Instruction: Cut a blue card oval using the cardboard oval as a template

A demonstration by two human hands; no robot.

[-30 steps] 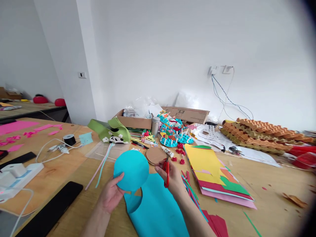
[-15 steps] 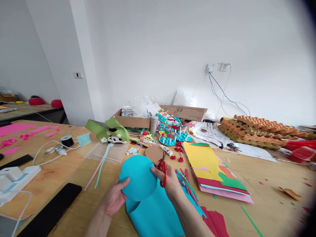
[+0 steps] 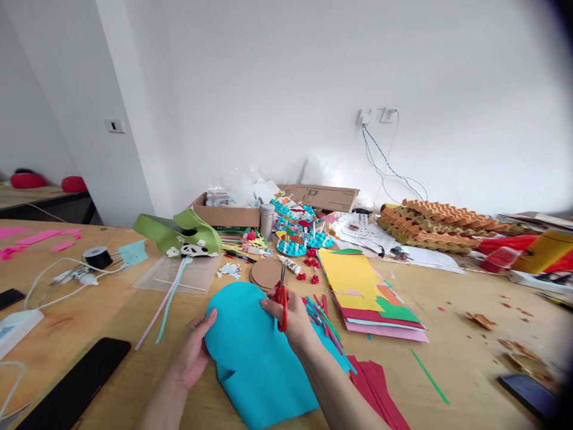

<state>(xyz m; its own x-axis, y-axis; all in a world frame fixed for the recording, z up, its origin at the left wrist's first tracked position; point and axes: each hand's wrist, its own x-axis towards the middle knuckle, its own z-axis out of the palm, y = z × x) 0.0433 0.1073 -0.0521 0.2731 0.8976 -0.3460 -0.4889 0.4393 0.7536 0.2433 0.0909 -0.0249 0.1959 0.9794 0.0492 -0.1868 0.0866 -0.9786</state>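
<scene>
A round turquoise disc (image 3: 236,319), of felt or foam by its look, is held up between my two hands. My left hand (image 3: 193,349) pinches its left edge, thumb on top. With thumb and fingers my right hand (image 3: 293,316) grips the disc's right edge and also keeps hold of red-handled scissors (image 3: 282,304), whose blades point up and away. Beneath the disc lies a larger turquoise sheet (image 3: 273,388) on the table, partly covered by my right forearm. Just beyond the disc is a round brown cardboard piece (image 3: 267,273), with a glue bottle (image 3: 290,264) next to it.
Coloured sheets (image 3: 353,280) lie stacked to the right, beside thin strips (image 3: 329,322) and red pieces (image 3: 373,385). A green panda-decorated felt item (image 3: 179,233), a black phone-like slab (image 3: 83,382) and cables are leftward. Egg trays (image 3: 439,224) sit at the back right.
The view has swung to the right, so the scene sits further left. Both hands still hold the disc, which appears lower and closer over the turquoise sheet. The scissors stay in my right hand.
</scene>
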